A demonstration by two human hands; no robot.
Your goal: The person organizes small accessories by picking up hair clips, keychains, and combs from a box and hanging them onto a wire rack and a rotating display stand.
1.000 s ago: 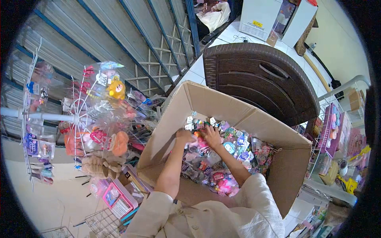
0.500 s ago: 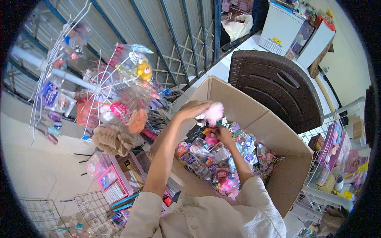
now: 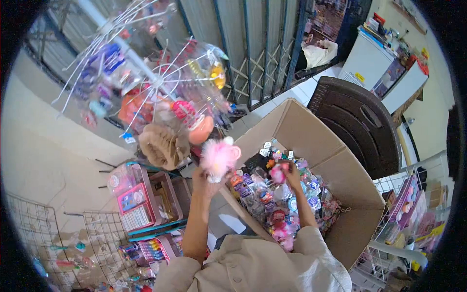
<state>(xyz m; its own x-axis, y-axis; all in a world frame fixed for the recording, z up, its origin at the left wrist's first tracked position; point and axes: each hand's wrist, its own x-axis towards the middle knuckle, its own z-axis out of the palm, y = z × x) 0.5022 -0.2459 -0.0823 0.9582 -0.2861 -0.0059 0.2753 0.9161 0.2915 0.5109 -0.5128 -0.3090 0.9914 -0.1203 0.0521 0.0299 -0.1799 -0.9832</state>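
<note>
Fluffy pink and white pom-pom trinkets (image 3: 219, 158) are bunched in my left hand (image 3: 206, 182), held up outside the left side of a large cardboard box (image 3: 311, 136). Inside the box my right hand (image 3: 292, 176) closes on a small pink trinket (image 3: 278, 173); its exact kind is too small to make out. Beneath lies a pile of small packaged trinkets (image 3: 282, 204) in clear bags, many with purple and white labels. More pink fluffy pieces (image 3: 283, 231) rest at the near edge of the pile.
Left of the box stands a white wire display rack (image 3: 158, 80) hung with bagged goods. Clear plastic drawers (image 3: 163, 199) are below it. A dark brown plastic chair (image 3: 357, 126) is behind the box, wire shelving (image 3: 408, 194) at right. A person's light-clothed part (image 3: 318, 53) shows beyond the gate.
My left hand has carried the fluffy pink trinkets out of the box to the left. My right hand has lifted slightly with a small pink trinket. The view has shifted left.
</note>
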